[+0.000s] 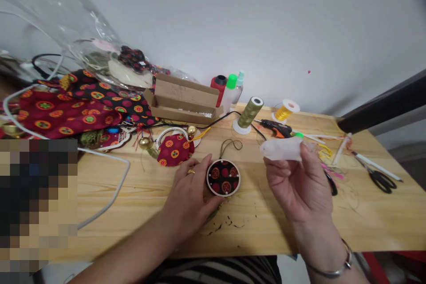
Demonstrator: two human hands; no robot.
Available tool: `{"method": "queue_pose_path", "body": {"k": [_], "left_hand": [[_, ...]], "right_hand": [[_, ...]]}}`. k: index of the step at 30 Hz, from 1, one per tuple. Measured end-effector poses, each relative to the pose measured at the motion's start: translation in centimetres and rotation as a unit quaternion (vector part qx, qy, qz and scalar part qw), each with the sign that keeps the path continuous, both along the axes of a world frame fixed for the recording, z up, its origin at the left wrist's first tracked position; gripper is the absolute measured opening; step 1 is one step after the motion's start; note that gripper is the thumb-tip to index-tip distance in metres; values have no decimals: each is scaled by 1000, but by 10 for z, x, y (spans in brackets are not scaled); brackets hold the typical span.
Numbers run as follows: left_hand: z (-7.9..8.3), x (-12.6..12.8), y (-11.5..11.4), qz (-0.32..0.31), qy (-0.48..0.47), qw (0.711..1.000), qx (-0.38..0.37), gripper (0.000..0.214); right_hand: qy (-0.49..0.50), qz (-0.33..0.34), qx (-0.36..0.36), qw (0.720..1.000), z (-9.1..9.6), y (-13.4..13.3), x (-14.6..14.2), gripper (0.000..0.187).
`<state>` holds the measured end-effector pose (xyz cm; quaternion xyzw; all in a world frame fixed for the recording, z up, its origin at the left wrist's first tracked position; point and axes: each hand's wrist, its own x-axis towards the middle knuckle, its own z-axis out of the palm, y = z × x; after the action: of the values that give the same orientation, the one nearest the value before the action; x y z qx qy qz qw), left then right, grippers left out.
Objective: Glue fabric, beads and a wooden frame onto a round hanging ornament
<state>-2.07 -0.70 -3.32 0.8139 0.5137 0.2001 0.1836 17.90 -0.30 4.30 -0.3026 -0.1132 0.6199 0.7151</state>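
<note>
My left hand (pixel 191 191) lies on the table with its fingers and thumb around the left edge of a round ornament (pixel 223 178). Black and red patterned fabric fills the ornament inside a pale rim, with several small white dots on it. A dark cord loop (pixel 229 145) comes from its top. Raised above the table to the right, my right hand (pixel 301 182) grips a small whitish bottle (pixel 282 149) lying sideways. Something bright green (pixel 298 135) shows by its right end; whether it is the bottle's cap I cannot tell.
Behind stand an open cardboard box (pixel 186 97), a green-capped bottle (pixel 230 93), an olive thread spool (pixel 250 113) and a yellow spool (pixel 286 110). A glue gun (pixel 273 128) lies near them. Scissors (pixel 381 179) are at right, patterned fabric (pixel 66 113) and a white cable (pixel 124 173) at left.
</note>
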Motion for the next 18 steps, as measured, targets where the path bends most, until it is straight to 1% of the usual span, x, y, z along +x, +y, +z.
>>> {"method": "queue_pose_path", "body": {"k": [2, 7, 11, 13, 15, 17, 18], "left_hand": [[1, 0, 0, 0, -3, 1000, 3, 78], [1, -1, 0, -1, -9, 1000, 9, 77], [2, -2, -1, -4, -11, 1000, -2, 80], [2, -1, -1, -4, -9, 1000, -8, 80], [3, -1, -1, -3, -9, 1000, -12, 79], [3, -1, -1, -2, -10, 1000, -16, 79], [2, -1, -1, 1, -10, 1000, -17, 80]], "right_hand": [[-25, 0, 27, 999, 8, 3, -8, 20], [-70, 44, 90, 992, 25, 12, -23, 6], [-33, 34, 88, 995, 42, 15, -21, 16], [-24, 24, 91, 995, 52, 17, -21, 16], [-41, 18, 104, 994, 65, 20, -24, 10], [-85, 17, 120, 989, 81, 25, -29, 8], [-116, 17, 131, 984, 90, 29, -30, 11]]}}
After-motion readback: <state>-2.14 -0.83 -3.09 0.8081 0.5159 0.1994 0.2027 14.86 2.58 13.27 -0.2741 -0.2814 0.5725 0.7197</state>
